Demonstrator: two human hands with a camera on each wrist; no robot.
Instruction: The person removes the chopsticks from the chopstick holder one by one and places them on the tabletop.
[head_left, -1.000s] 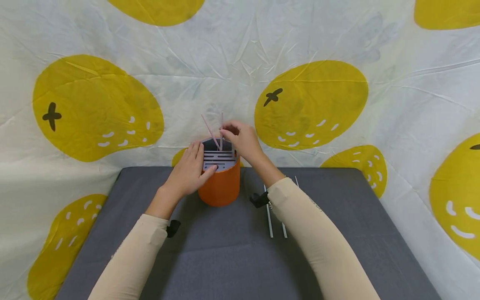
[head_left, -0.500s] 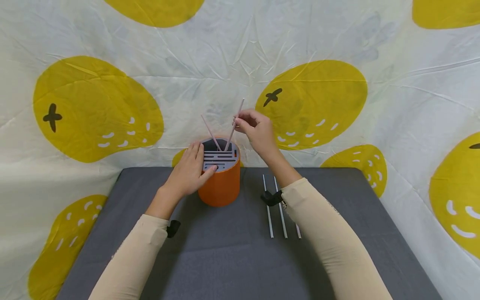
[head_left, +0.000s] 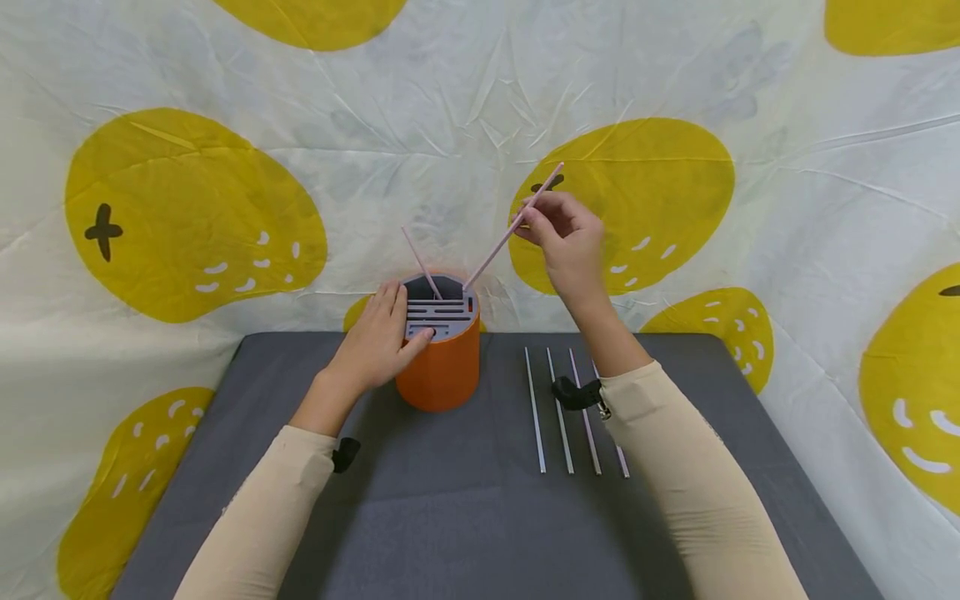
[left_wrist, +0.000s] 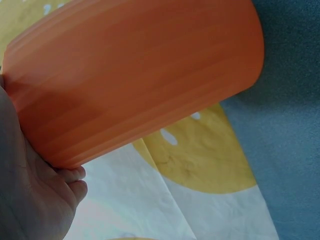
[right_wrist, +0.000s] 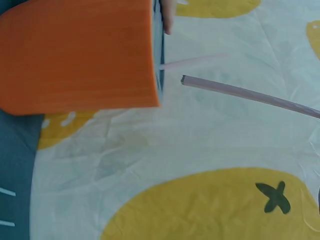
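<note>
The right hand [head_left: 573,246] pinches a thin pink stick [head_left: 495,252] between thumb and fingers, up and to the right of an orange holder [head_left: 438,379]. The stick slants: its upper end pokes out past the fingertips toward the upper right, and its long axis runs down and left, so the lower end points at the holder's grey slotted top [head_left: 441,320]. In the head view that lower end seems to meet the rim, but the right wrist view shows it just beside the opening, apart from it. This gap, with the holder lying down and left of the hand, looks like the relation that matters most here.

The left hand [head_left: 375,342] is the nearer one to the holder, touching it: fingers laid along the left of the rim, thumb reaching over the front of the top. The holder stands upright, its long axis vertical.

A second pink stick [head_left: 420,260] leans inside the large rear compartment, its free end pointing up and left.

Farther out, right of the holder, four slim sticks [head_left: 535,412] lie side by side on the desk [head_left: 420,533], long axes running roughly away from the person, partly hidden under the right wrist and sleeve.
</note>
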